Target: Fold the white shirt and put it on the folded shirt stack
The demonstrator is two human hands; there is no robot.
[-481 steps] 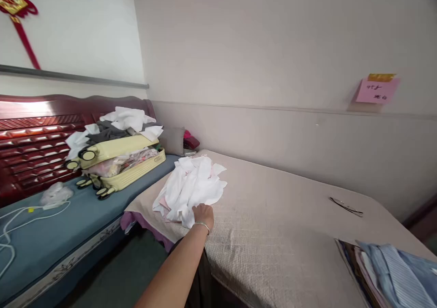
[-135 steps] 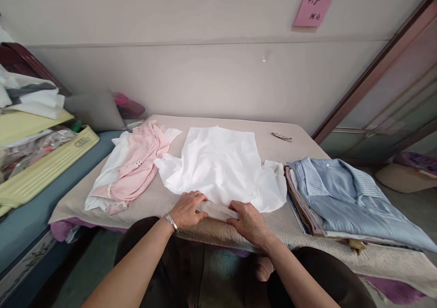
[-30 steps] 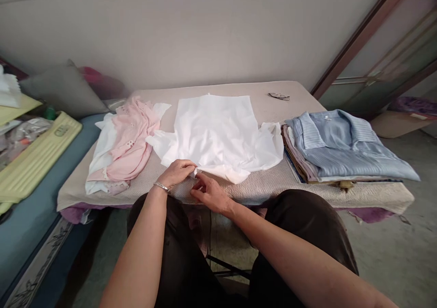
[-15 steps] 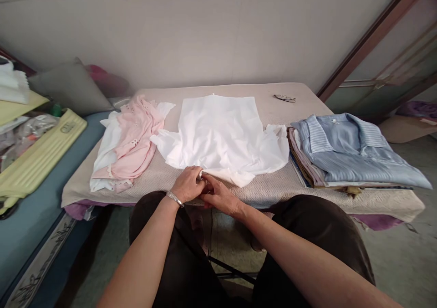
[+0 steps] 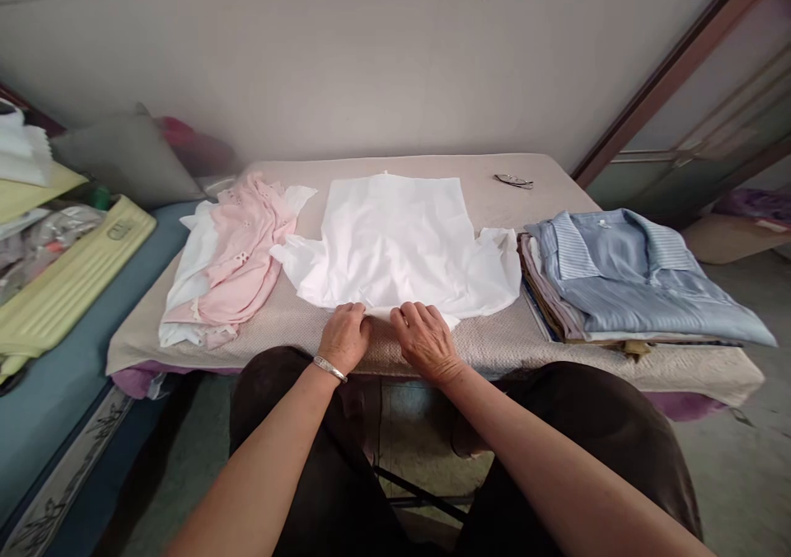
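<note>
I pinch the near hem of the white garment [image 5: 395, 244] with left hand [image 5: 344, 336] and right hand [image 5: 425, 339] at the surface's [image 5: 494, 339] near edge; best kept taut and even

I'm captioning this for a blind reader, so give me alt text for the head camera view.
Two hands, left hand and right hand, press the near edge of a white top spread flat on a table. A pink garment lies to its left, a stack of folded shirts to its right.
</note>
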